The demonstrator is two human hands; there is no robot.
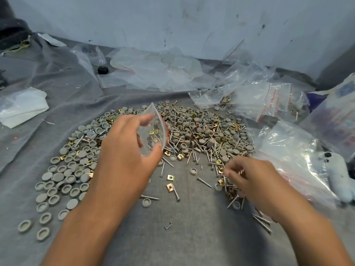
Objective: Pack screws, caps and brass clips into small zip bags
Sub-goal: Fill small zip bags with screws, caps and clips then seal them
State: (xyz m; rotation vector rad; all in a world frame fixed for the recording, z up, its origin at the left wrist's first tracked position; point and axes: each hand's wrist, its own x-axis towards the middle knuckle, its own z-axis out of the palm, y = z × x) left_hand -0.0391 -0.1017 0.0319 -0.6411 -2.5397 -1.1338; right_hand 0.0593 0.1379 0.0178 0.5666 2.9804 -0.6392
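Caps (63, 175) left on cloth (192, 237), screws (207, 143) and clips right, filled bags (269, 100) behind right, zip bag (153, 131) above pile

A pale, bluish-white wall (192, 22) is seen across the back, marked with dark scuffs and smudges. The work surface is covered by a wrinkled grey cloth (192, 237), which is run up to the wall's base. A dark, blurred shape (11, 29), possibly fabric, is seen at far left. Soft, even light is cast throughout.
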